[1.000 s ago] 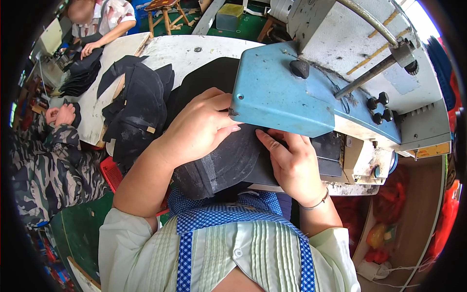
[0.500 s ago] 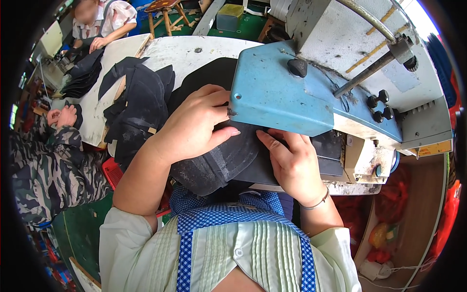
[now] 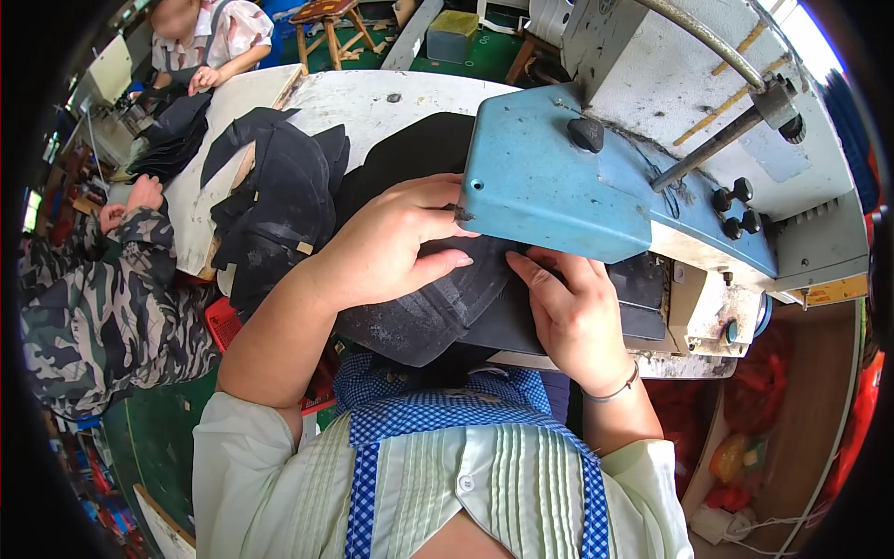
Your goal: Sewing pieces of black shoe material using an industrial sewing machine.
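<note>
A black curved fabric piece with a raised seam and grey dusty marks lies under the blue head of a sewing-type machine. My left hand rests palm down on it, thumb held apart; its fingertips reach behind the edge of the machine head and are partly hidden. Close to the machine's working point, my right hand has bent fingers gripping the right edge of that same piece. The machine head hides the needle area.
A heap of black cut pieces lies left on the white table. Beyond it sits a stack of dark pieces. One person in a camouflage sleeve is at the left, another far left. A wooden stool stands behind.
The black piece has shifted slightly right and away under the machine head, both hands moving with it. The whole view has moved a little. The camouflage-sleeved person's hands have changed position.
</note>
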Motion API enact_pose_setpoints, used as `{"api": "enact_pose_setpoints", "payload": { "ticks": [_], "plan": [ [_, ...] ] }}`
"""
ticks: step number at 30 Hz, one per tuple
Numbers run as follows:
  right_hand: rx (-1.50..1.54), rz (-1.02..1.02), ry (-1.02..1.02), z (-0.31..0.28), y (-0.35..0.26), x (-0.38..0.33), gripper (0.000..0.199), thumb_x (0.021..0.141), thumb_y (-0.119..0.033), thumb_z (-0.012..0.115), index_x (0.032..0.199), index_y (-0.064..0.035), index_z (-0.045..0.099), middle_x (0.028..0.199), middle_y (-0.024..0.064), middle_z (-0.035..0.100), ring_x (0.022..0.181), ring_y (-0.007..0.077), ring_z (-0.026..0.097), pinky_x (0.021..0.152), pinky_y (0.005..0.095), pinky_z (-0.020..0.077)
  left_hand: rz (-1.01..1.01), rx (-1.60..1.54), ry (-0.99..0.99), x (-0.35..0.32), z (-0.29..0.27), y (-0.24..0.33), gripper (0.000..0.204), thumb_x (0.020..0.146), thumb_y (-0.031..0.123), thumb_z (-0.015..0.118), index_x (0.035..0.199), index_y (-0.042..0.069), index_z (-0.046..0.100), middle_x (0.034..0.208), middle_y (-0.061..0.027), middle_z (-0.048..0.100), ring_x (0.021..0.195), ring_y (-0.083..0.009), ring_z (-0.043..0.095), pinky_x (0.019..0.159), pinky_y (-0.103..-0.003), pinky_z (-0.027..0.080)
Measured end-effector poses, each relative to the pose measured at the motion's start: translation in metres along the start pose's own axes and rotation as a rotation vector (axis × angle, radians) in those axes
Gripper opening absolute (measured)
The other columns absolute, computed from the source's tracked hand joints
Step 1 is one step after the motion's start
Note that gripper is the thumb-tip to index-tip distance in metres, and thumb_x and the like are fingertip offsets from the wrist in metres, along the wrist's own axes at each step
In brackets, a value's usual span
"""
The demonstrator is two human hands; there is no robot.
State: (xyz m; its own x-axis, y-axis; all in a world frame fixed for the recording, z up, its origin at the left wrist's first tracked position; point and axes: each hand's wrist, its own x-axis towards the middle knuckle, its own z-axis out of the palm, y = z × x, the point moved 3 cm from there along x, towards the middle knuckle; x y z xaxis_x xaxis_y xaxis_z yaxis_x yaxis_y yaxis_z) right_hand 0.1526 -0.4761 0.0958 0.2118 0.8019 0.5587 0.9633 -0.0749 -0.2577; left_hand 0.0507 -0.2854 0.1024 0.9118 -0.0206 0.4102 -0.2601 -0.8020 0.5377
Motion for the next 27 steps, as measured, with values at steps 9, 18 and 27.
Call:
{"api": "enact_pose_setpoints", "payload": {
  "ticks": [9,18,27],
  "plan": [
    [-0.013,0.013,-0.001,0.0,0.0,0.0,0.04,0.072,0.008,0.067,0.108,-0.0055,0.074,0.102,0.0125,0.064,0.094,0.0325,0.062,0.081,0.0402,0.0527,0.054,-0.088,-0.03,-0.007,0.003,-0.008,0.034,0.078,0.019,0.08,0.109,0.006,0.073,0.13,-0.0158,0.061,0.125,-0.0331,0.054,0.111,-0.047,0.036],
    [0.0,0.023,-0.005,0.0,-0.001,0.0,0.039,0.072,0.008,0.067,0.108,-0.0059,0.074,0.102,0.0123,0.064,0.093,0.0322,0.062,0.082,0.0402,0.0526,0.062,-0.068,-0.094,-0.007,0.001,-0.005,0.035,0.08,0.021,0.079,0.111,0.007,0.071,0.132,-0.0128,0.06,0.126,-0.0315,0.054,0.114,-0.053,0.031],
    [-0.002,0.028,0.003,0.0,0.0,0.001,0.039,0.071,0.007,0.068,0.107,-0.0061,0.074,0.101,0.012,0.064,0.094,0.0321,0.063,0.082,0.0402,0.0527,-0.026,0.009,-0.006,-0.01,0.013,0.008,0.029,0.084,0.016,0.074,0.11,0.005,0.07,0.127,-0.0125,0.061,0.131,-0.031,0.051,0.11,-0.057,0.035]
  ]
}}
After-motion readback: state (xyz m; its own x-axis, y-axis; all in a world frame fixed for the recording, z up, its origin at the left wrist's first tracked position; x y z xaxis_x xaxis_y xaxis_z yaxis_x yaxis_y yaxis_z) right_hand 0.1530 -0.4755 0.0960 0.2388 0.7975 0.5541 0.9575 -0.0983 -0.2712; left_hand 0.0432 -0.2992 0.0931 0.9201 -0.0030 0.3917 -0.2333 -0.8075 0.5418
